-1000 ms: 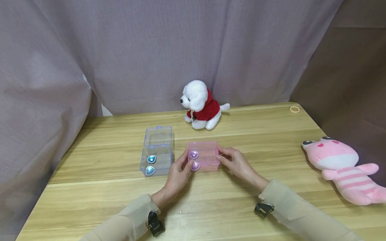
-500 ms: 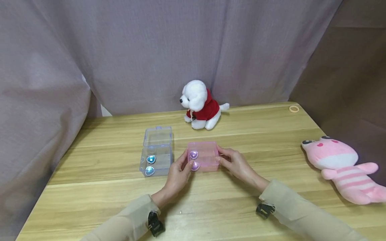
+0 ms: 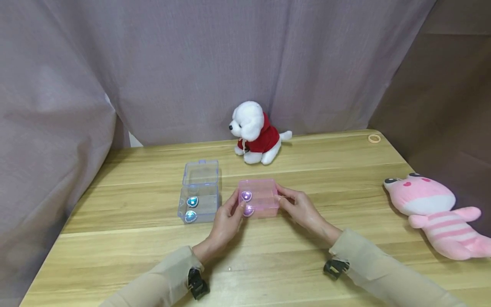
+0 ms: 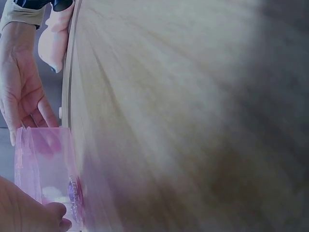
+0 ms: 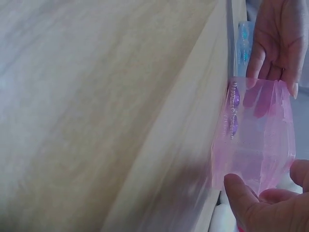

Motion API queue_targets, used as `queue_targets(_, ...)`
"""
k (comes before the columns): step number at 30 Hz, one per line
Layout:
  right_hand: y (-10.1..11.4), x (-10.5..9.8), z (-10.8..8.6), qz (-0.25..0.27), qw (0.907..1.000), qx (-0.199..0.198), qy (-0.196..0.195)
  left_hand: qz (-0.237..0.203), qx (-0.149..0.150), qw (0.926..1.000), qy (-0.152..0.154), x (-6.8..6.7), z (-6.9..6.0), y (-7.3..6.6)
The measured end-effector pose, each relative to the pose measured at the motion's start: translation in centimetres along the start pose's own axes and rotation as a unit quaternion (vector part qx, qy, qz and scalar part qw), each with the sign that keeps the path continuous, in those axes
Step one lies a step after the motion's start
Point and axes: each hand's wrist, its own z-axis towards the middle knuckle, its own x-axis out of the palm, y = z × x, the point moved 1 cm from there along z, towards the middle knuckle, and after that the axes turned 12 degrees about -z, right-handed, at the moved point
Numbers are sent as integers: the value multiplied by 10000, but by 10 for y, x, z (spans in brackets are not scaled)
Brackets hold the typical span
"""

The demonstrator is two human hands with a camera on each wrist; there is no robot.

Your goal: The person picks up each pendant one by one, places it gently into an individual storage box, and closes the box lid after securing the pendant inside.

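A clear pink plastic box point(image 3: 264, 200) with its lid down stands on the table in the head view. Two purple gems point(image 3: 246, 196) with beaded rims show through its left part. My left hand point(image 3: 225, 221) grips the box's left end, thumb at the front corner. At the right end, my right hand point(image 3: 303, 209) holds it with thumb and fingers. In the right wrist view, the right thumb point(image 5: 236, 191) touches the pink wall. Left of it lies a clear blue box point(image 3: 209, 204), lid tipped back, holding two blue gems point(image 3: 192, 201).
Behind the boxes sits a white plush dog point(image 3: 253, 132) in a red top. A pink striped plush toy point(image 3: 437, 217) lies at the right side of the table point(image 3: 126, 256). Near the back right corner is a small wooden ring point(image 3: 374, 138). Grey curtain point(image 3: 192, 72) hangs behind.
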Motion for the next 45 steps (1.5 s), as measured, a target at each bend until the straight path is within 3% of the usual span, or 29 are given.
queue_targets(14,-3,6,0,127,9998,-87,-111,103,100,9999,-46,1,0,1)
queue_targets(22,0,4,-2,-197,9994,-197,-199,236,-6,9997,-60,2,0,3)
queue_targets(33,-1,2,-4,688,9975,156,64,172,-18,9998,-35,2,-1,1)
queue_targets(45,-2,3,-3,689,9974,161,142,190,102,9998,-8,2,0,2)
